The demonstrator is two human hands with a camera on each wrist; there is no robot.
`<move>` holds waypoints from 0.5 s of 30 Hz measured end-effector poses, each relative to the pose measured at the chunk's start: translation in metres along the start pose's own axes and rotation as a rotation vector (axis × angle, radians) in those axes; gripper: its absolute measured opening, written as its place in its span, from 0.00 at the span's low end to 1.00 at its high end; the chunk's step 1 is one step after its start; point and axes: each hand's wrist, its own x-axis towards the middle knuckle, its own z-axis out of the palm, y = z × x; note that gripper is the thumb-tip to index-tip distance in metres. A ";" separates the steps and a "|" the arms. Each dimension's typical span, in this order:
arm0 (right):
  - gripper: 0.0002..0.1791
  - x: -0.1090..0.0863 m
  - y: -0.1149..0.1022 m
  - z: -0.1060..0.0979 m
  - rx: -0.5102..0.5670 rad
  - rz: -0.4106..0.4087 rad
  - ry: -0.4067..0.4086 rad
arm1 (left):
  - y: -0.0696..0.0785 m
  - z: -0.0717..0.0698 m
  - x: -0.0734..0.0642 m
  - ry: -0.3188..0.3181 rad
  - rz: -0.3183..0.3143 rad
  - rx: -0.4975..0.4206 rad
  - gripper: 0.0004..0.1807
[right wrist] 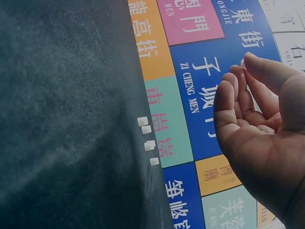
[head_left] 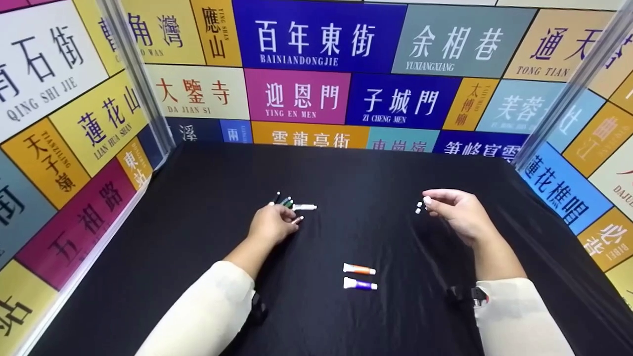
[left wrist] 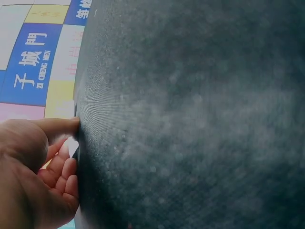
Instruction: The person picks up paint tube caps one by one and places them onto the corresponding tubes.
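Note:
My left hand [head_left: 273, 223] is low over a cluster of small paint tubes, its fingers and thumb curled at a tube with a reddish tint [head_left: 297, 220] that shows past the fingertips. Beside it lie a white tube [head_left: 304, 207], a green one [head_left: 287, 201] and a dark one [head_left: 277, 196]; the fingers partly cover the cluster. Over at the right, my right hand [head_left: 457, 212] pinches a small white cap [head_left: 427, 200] between thumb and fingertips. Several similar white caps [right wrist: 146, 129] lie in a row on the cloth close to that hand.
An orange tube [head_left: 360, 269] and a purple tube [head_left: 361, 284] lie side by side nearer the front. Black cloth [head_left: 316, 316] covers the table. Walls with coloured street-name panels [head_left: 296, 96] enclose the back and sides.

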 end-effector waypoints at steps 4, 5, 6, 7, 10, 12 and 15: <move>0.15 -0.002 -0.006 0.002 -0.010 -0.014 -0.009 | 0.000 -0.001 0.000 0.009 0.002 0.005 0.09; 0.14 -0.002 -0.008 0.002 -0.007 -0.018 -0.011 | 0.000 -0.001 0.000 0.011 0.002 0.005 0.09; 0.14 -0.003 -0.010 0.003 -0.002 -0.024 -0.013 | 0.001 -0.002 0.000 0.012 0.001 0.004 0.08; 0.13 -0.004 -0.012 0.003 0.005 -0.030 -0.015 | 0.001 -0.002 0.000 0.012 -0.001 0.001 0.08; 0.10 -0.007 -0.020 0.005 0.035 -0.052 -0.022 | 0.003 -0.003 0.000 0.009 -0.007 -0.024 0.07; 0.09 -0.009 -0.025 0.006 0.058 -0.065 -0.027 | 0.004 -0.003 0.000 0.014 -0.001 -0.041 0.06; 0.10 -0.012 -0.032 0.008 0.059 -0.091 -0.043 | 0.007 -0.003 0.000 0.031 0.015 -0.070 0.06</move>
